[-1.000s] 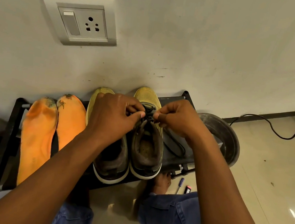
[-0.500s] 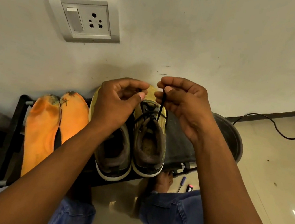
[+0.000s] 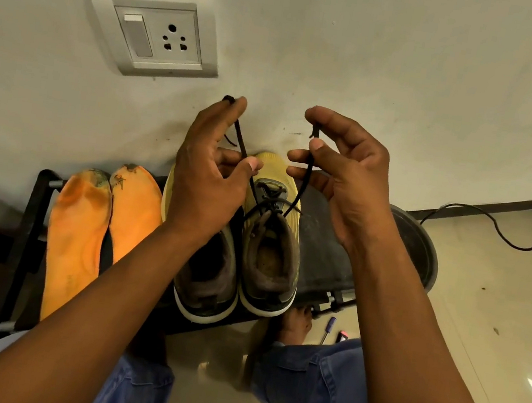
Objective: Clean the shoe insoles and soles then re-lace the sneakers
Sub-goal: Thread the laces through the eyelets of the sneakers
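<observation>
L hand (image 3: 208,176) pinches one end of the black lace (image 3: 295,198); R hand (image 3: 346,178) pinches the other. Both ends raised above the right sneaker (image 3: 269,253) (eyelets partly laced).

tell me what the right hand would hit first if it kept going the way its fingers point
The right hand pinches one end of the black lace, fingers pointing left toward the left hand. It would probably meet that hand first, though depth is unclear.
</observation>
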Motion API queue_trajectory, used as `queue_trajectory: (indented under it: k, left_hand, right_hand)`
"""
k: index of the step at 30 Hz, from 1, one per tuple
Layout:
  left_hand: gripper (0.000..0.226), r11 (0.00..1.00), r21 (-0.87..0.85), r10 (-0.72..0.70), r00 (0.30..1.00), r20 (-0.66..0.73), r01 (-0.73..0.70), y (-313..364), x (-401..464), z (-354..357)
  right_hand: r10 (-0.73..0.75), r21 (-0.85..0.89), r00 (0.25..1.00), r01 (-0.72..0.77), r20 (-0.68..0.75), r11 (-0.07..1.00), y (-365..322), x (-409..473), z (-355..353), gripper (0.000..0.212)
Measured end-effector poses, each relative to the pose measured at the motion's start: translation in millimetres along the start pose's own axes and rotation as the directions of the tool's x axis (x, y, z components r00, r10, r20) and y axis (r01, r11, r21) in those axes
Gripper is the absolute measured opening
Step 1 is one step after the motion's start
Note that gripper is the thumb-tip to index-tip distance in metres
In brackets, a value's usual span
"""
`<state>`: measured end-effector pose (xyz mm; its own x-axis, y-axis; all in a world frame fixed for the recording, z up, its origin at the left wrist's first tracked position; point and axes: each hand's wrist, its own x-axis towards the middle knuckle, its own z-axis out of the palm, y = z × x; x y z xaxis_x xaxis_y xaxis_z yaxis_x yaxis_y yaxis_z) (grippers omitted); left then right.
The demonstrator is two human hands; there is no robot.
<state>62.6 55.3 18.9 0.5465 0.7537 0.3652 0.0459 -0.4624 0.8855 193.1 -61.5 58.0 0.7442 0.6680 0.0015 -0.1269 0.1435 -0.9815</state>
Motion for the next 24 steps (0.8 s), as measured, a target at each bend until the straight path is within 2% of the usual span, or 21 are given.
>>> queue_trajectory:
  k: [3, 5, 7, 9, 11, 13, 16, 18, 21, 24]
  left_hand:
    - [0.046, 0.987, 0.159, -0.029, 0.998, -0.046, 0.037, -9, 0, -4]
    - [0.031, 0.94, 0.333, -0.052, 0.997, -0.056, 0.068, -12, -1, -6]
    - [0.023, 0.88, 0.466, -0.095, 0.995, -0.017, 0.092, -14, -5, -7]
    - [0.021, 0.806, 0.585, -0.136, 0.99, 0.031, 0.092, -19, -8, -8]
    - [0.022, 0.71, 0.703, -0.129, 0.988, 0.08, 0.036, -25, -8, -8]
    - [0.02, 0.718, 0.693, -0.067, 0.985, 0.157, -0.061, -28, -6, -6]
    - [0.018, 0.806, 0.57, -0.015, 0.957, 0.289, -0.159, -26, -5, 1]
    - [0.022, 0.825, 0.538, -0.008, 0.948, 0.317, -0.173, -25, -5, 5]
    - [0.028, 0.839, 0.506, 0.014, 0.938, 0.346, -0.2, -24, -3, 11]
    - [0.031, 0.818, 0.543, -0.02, 0.934, 0.358, -0.191, -31, 3, 16]
  right_hand:
    - [0.059, -0.183, 0.968, -0.105, -0.243, 0.977, 12, 6, -8, 0.017]
    - [0.098, -0.411, 0.94, -0.234, -0.326, 0.881, 26, 12, -19, 0.009]
    - [0.166, -0.625, 0.937, -0.331, -0.309, 0.707, 34, 14, -24, 0.012]
    - [0.21, -0.789, 0.938, -0.347, -0.277, 0.508, 37, 11, -23, 0.009]
    - [0.17, -0.885, 0.952, -0.299, -0.253, 0.356, 40, 10, -20, 0.004]
    - [0.07, -0.931, 0.974, -0.225, -0.214, 0.288, 43, 11, -18, 0.01]
    - [-0.02, -0.957, 0.985, -0.163, -0.173, 0.24, 44, 11, -13, 0.024]
    - [-0.033, -0.958, 0.995, -0.084, -0.096, 0.275, 50, 16, -9, 0.028]
    - [0.018, -0.948, 0.999, 0.031, 0.039, 0.318, 58, 23, -5, 0.03]
    - [0.077, -0.954, 0.995, 0.032, 0.058, 0.298, 60, 27, -5, 0.031]
